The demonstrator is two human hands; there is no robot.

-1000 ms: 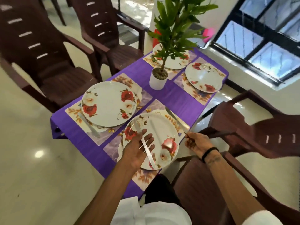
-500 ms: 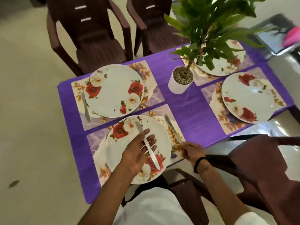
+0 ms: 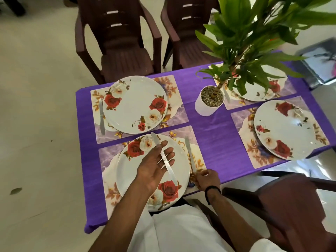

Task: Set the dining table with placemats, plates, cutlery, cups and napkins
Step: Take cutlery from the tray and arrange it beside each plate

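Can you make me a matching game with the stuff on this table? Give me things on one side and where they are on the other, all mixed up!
Things:
1. knife across the left hand
2. knife by the right hand
3. white plant pot
4. knife at the far-left setting

Places:
A. on the purple cloth between the placemats
B. lying left of a plate
C. held above the near plate
D. lying right of the near plate

Pairs: 1-C, 2-D, 3-A, 4-B
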